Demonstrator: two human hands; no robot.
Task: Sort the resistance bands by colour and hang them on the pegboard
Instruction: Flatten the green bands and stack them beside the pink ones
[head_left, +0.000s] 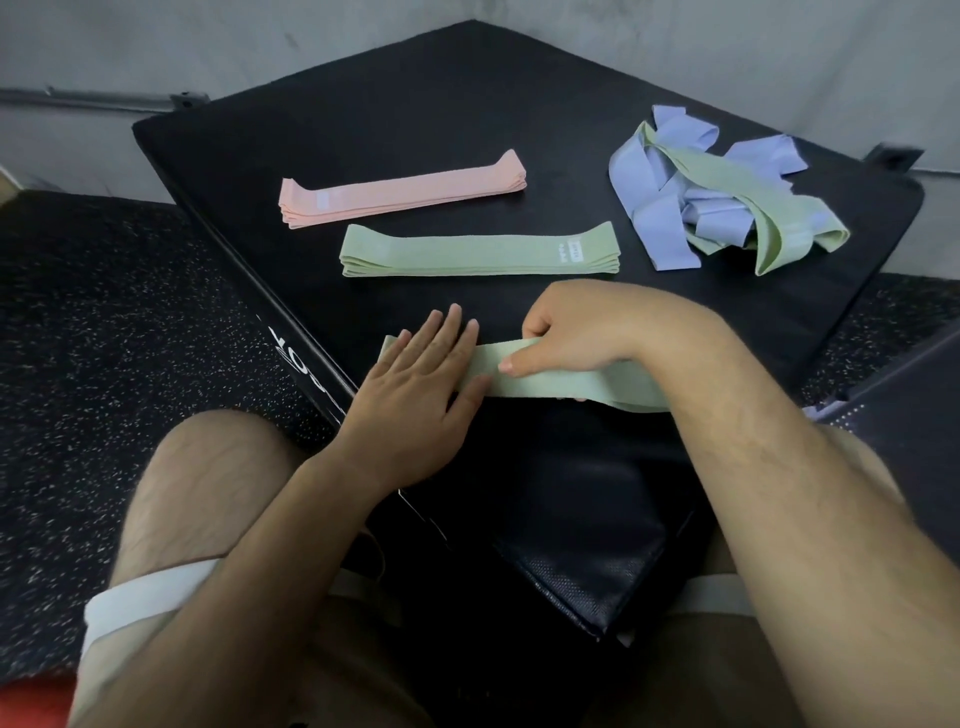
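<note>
Gym corner: grey wall (156, 41), speckled rubber floor (104, 312), black padded table (467, 130) set corner-on to the person sitting at it.

Green band (550, 387) lies flat along the near edge of the table, running L to R under both hands. L hand (415, 374) is on top of its L end, palm down, fingers straight and slightly spread, pressing it flat; no grip closed here. A bit of the band's end pokes out past the L side of that hand. R hand (571, 332) sits just beside, mid-band: fingers curled over the far edge, thumb on the near side of the top face, so the grip pinches the band. Rest of the band carries on under the R wrist.

Farther back, well apart from the hands: pink stack (400, 195), folded neat, and green stack (478, 252) just in front of it. Far R: tangled pile of lilac bands (670, 208) w/ a loose green band (737, 192) draped across it.
</note>
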